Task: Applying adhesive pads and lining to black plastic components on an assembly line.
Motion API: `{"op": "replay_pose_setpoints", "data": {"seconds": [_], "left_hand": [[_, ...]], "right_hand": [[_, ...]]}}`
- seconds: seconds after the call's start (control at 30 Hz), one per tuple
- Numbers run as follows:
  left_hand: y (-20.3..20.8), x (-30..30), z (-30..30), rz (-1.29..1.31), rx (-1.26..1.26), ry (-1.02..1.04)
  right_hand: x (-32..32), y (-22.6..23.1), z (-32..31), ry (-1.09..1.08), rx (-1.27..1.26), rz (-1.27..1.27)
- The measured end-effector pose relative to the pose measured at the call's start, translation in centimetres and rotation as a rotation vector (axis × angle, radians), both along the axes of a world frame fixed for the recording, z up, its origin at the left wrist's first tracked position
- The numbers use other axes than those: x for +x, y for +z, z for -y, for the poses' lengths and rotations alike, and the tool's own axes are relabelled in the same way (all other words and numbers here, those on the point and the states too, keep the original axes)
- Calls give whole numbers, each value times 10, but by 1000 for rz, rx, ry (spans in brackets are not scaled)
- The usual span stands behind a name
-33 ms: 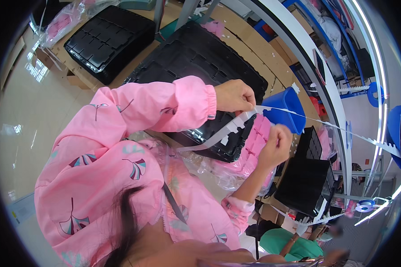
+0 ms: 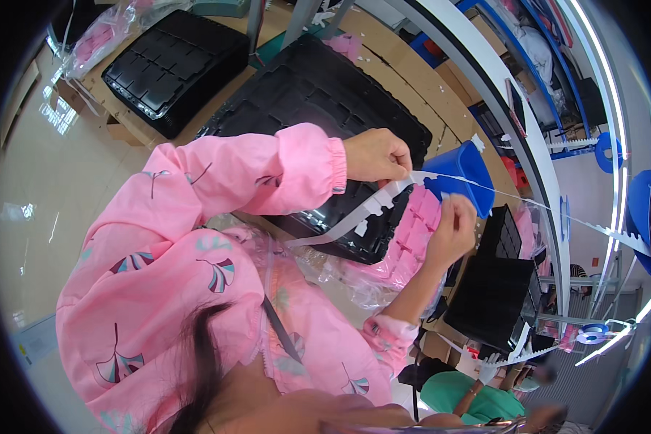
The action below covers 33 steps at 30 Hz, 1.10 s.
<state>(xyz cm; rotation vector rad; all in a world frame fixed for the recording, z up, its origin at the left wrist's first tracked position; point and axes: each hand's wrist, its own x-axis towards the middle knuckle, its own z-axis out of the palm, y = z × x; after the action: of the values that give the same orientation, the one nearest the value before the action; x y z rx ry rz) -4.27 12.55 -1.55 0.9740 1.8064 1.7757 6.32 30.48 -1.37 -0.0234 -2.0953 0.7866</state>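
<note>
Handling a white notched strip [image 2: 351, 220], which crosses above a black tray [image 2: 375, 249] | left hand [image 2: 378, 154]: thumb and fingers pinching strip | right hand [image 2: 458, 228]: fingertips drawn together, contents indeterminate | apparently handled: length trailing toward the body | apparently remaining: length running to a blue reel [image 2: 639, 206]; total progress indeterminate

The left grip [image 2: 380, 155] pinches; the right grip [image 2: 453, 228] is upright, curled inward.

The left hand [image 2: 380, 155] pinches a white strip [image 2: 377, 202], the right hand [image 2: 453, 228] curled near a blue bin [image 2: 466, 168].
</note>
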Motion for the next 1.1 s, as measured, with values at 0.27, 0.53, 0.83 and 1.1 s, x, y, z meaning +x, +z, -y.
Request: {"op": "replay_pose_setpoints", "data": {"seconds": [0.27, 0.53, 0.83, 1.1], "left_hand": [[-4, 34, -2, -51, -14, -217], [-7, 56, -4, -133, -64, -182], [-4, 64, -3, -182, -61, -94], [-7, 65, -4, -154, -21, -38]], "right_hand": [[-107, -5, -97, 331, 31, 587], [-180, -7, -88, 472, 418, 1021], [-217, -19, -86, 485, 674, 1086], [-213, -30, -85, 361, 678, 1016]]}}
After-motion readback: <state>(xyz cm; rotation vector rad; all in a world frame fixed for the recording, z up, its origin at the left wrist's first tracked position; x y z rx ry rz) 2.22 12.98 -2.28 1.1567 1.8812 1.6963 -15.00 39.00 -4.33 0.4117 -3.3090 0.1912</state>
